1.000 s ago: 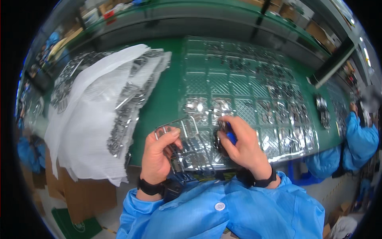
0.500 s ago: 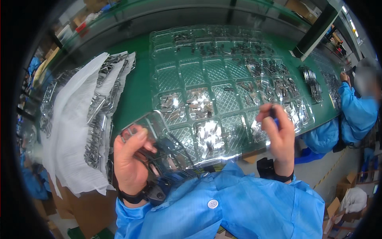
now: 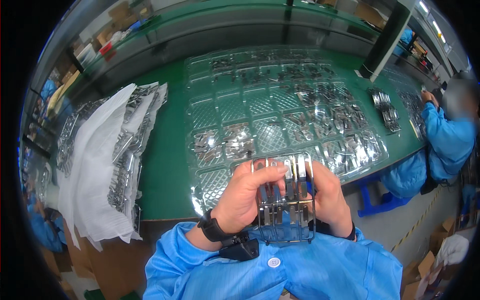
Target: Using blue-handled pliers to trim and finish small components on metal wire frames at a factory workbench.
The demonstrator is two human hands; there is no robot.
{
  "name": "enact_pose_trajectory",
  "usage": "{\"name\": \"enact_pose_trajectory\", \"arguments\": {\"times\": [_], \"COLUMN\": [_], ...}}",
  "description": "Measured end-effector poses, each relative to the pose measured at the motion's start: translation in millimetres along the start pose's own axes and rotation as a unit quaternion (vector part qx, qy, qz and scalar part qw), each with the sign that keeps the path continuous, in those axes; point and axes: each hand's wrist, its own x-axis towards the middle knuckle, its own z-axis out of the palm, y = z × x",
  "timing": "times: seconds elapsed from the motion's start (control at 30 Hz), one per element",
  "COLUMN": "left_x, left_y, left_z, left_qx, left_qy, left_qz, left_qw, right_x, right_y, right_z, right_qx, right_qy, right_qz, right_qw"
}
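A wire rack (image 3: 286, 201) with flat metal pieces (image 3: 301, 172) set in rows is upright close to my chest. My left hand (image 3: 242, 195) is closed on its left side, the thumb lying across the front near the upper pieces. At the right side, my right hand (image 3: 330, 192) is closed around the rack's edge, its fingertips hidden behind the wires and pieces. Just beyond the hands, clear plastic trays (image 3: 260, 106) with compartments hold loose metal pieces (image 3: 240, 141); some compartments have many, others few.
Racks layered with white sheets (image 3: 95, 165) are stacked on the left of the green table (image 3: 165, 150). Several filled racks (image 3: 385, 110) lie at the right. A co-worker in blue (image 3: 447, 135) sits beyond, beside a blue stool (image 3: 380, 202). A dark post (image 3: 385, 42) rises at the back right.
The rack has moved right and been turned upright before my chest. My right hand has come from over the trays back to the rack. The view has shifted slightly.
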Motion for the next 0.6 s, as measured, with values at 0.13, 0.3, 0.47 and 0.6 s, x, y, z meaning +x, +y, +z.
{"name": "enact_pose_trajectory", "arguments": {"times": [0.13, 0.3, 0.47, 0.6], "left_x": [12, 18, 16, 13], "left_y": [-9, -16, -14, -11], "left_z": [7, 10, 9, 10], "left_qx": [0.005, 0.017, 0.020, 0.019], "left_qy": [-0.012, -0.012, -0.001, 0.005], "left_qz": [-0.005, -0.003, 0.009, 0.008], "left_qw": [1.000, 1.000, 1.000, 1.000], "right_x": [-7, -10, -9, -2], "right_y": [12, 19, 17, 14], "right_z": [-11, -15, -15, -14], "right_qx": [-0.014, 0.007, 0.004, -0.002], "right_qy": [0.002, 0.003, 0.005, 0.017], "right_qz": [-0.004, -0.004, 0.019, 0.014], "right_qw": [1.000, 1.000, 1.000, 1.000]}}
